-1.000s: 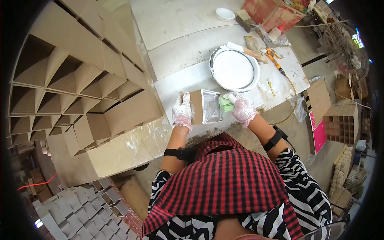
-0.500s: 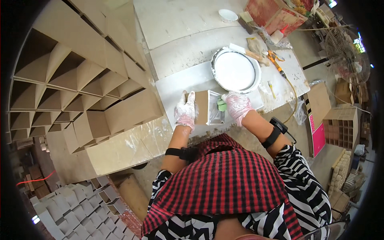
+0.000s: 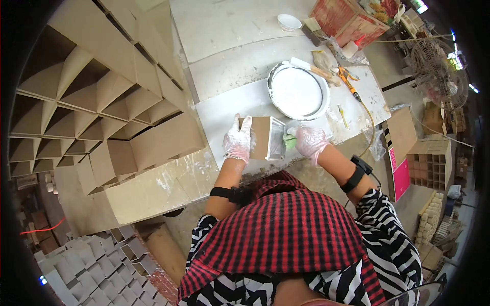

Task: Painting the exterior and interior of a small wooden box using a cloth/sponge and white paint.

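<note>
My left hand (image 3: 238,138), in a thin paint-smeared glove, grips the left side of a small brown cardboard box (image 3: 261,135). The box lies on its side, and its opening, edged and lined in white, faces right. Just outside that opening, my right hand (image 3: 311,142), gloved too, is closed on a light green sponge (image 3: 290,142). Directly beyond the hands stands a round tub (image 3: 271,94) with white paint inside. A brush with a wooden handle (image 3: 324,73) rests across the tub's far right rim.
Brown open boxes (image 3: 153,145) are stacked high at the left. On the table (image 3: 219,30) are a white bowl (image 3: 289,22), an orange-handled tool with a hose (image 3: 348,84) and a glue bottle (image 3: 351,49). A fan (image 3: 439,71) stands at the right; white boxes (image 3: 97,265) fill the lower left.
My right hand has drawn a little to the right with the sponge, away from the box opening. My left hand still holds the box in nearly the same place.
</note>
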A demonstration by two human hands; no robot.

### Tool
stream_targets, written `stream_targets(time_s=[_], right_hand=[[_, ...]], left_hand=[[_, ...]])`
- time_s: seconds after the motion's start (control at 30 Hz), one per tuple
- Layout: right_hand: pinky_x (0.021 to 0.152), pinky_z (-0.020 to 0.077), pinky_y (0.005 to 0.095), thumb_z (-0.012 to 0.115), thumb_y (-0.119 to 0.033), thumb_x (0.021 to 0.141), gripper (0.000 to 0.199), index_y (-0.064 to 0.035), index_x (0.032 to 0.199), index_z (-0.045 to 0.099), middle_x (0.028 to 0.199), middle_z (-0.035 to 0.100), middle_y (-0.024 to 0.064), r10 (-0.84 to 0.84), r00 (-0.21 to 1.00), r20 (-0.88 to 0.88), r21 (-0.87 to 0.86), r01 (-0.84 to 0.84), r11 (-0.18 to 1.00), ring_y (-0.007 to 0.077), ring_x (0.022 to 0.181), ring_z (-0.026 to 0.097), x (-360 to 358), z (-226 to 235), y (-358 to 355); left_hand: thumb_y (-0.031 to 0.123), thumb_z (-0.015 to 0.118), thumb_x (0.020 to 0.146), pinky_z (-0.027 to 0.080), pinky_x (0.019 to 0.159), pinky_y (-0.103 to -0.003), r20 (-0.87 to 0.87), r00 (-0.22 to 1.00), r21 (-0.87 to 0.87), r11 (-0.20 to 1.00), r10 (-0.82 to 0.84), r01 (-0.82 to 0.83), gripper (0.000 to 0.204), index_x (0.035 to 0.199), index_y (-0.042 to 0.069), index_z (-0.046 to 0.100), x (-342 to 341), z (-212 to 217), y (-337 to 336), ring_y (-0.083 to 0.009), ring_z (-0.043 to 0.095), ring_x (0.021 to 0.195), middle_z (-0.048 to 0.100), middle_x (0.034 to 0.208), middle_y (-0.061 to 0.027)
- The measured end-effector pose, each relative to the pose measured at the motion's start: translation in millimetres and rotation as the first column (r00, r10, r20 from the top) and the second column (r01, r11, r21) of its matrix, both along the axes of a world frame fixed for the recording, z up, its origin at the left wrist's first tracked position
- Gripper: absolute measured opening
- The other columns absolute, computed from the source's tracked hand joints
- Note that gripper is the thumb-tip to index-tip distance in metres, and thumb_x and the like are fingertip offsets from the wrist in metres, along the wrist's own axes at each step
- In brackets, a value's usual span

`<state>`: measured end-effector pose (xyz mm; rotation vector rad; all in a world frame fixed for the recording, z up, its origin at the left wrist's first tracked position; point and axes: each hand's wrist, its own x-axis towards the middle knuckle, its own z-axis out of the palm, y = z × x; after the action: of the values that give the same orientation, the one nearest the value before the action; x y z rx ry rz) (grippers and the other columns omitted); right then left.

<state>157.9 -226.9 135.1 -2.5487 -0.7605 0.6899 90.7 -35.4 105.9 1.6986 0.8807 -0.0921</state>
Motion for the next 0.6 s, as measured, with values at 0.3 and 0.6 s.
stream_targets(time_s=[0.3, 0.6], right_hand=[[0.071, 0.0454, 0.0298, 0.038, -0.019, 0.089, 0.03, -0.0019, 0.086, 0.063, 0.087, 0.064, 0.0117, -0.262, 0.902, -0.342, 0.153, 0.329, 0.932, 0.0195, 0.079, 0.061, -3.3, -7.7, 10.5], [0.072, 0.0465, 0.0281, 0.053, -0.021, 0.082, 0.024, -0.0033, 0.097, 0.06, 0.09, 0.064, 0.0103, 0.145, 0.987, -0.068, -0.03, -0.147, 0.989, 0.0186, 0.081, 0.061, -30.2, 18.9, 5.1]], left_hand=[[0.047, 0.051, 0.082, 0.045, 0.066, -0.032, 0.006, 1.0, -0.064, 0.998, 0.018, -0.017, 0.058, 0.126, 0.011, 0.045, -1.1, -16.9, 0.8, -0.0226, 0.059, 0.072, 0.062, 0.085, -0.0162], [0.027, 0.057, 0.086, 0.037, 0.048, -0.023, 0.129, 0.931, -0.334, 0.899, 0.342, -0.284, 0.041, 0.123, 0.011, 0.05, -20.0, -31.3, 10.1, -0.0052, 0.04, 0.051, 0.05, 0.062, 0.0032]])
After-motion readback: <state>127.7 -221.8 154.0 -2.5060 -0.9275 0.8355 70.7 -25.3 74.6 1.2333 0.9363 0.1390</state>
